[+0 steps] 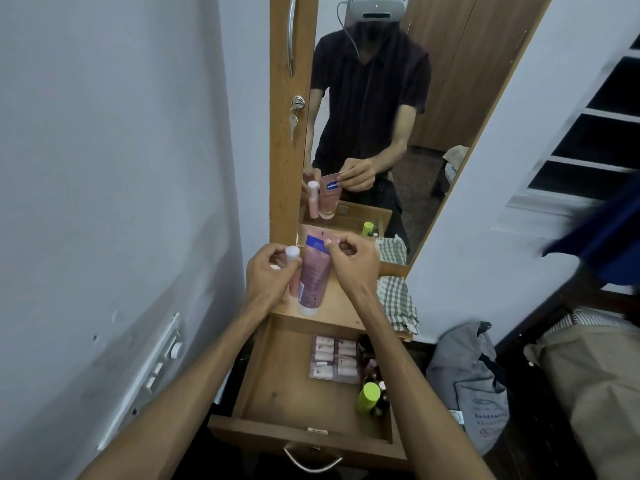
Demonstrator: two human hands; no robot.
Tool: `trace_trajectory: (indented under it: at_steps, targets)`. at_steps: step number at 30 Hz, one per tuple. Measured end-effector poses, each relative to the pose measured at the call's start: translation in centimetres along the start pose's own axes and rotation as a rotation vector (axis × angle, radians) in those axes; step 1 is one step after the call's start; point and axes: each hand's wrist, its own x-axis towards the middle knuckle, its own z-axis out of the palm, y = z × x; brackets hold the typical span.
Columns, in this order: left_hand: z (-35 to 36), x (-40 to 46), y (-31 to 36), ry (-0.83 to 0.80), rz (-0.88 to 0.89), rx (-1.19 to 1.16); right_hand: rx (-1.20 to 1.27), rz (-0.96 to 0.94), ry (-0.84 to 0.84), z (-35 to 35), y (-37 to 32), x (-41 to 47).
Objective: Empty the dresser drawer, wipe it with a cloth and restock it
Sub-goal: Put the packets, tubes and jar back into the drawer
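Observation:
The wooden drawer (277,386) is pulled out below the dresser top (343,306). Inside it lie strips of pink sachets (334,356), a bottle with a lime-green cap (367,396) and several small dark bottles along the right side. My right hand (349,261) pinches the top seam of a pink tube (313,278) that stands cap-down on the dresser top. My left hand (268,271) is wrapped round a slim pink bottle with a white cap (292,252), just left of the tube. A green-and-white checked cloth (396,303) lies folded on the dresser top at the right.
A mirror (381,116) stands behind the dresser top, with a wooden door, a lock and a key (293,123) at its left. A wall with a switch panel (162,365) is close on the left. Bags (478,382) sit on the floor at the right.

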Motion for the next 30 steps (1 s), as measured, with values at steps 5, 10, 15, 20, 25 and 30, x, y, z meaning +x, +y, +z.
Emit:
trace_trajectory:
  at_steps: [5,10,15,20,25,30]
  targets:
    - [-1.1,-3.8,-1.7,-0.090,-0.035,-0.006,0.002,0.171,-0.233,-1.2,2.5,-3.0]
    - [-1.7,-7.1,-4.1,-0.153,-0.102,0.053,-0.036,0.207,-0.322,-1.2,3.5,-7.1]
    - [-2.0,-8.7,-6.1,-0.178,-0.132,0.171,-0.027,0.246,-0.328,-1.0,4.9,-9.8]
    - [-2.2,-9.2,-7.4,-0.222,-0.165,0.275,-0.063,0.224,-0.284,-0.7,6.4,-11.5]
    - [-2.1,-9.5,-8.7,-0.248,-0.106,0.380,-0.092,0.044,-0.221,-0.6,7.4,-13.4]
    - [-1.9,-10.2,-9.3,-0.360,-0.035,0.474,-0.168,-0.140,-0.293,-0.2,8.7,-16.0]
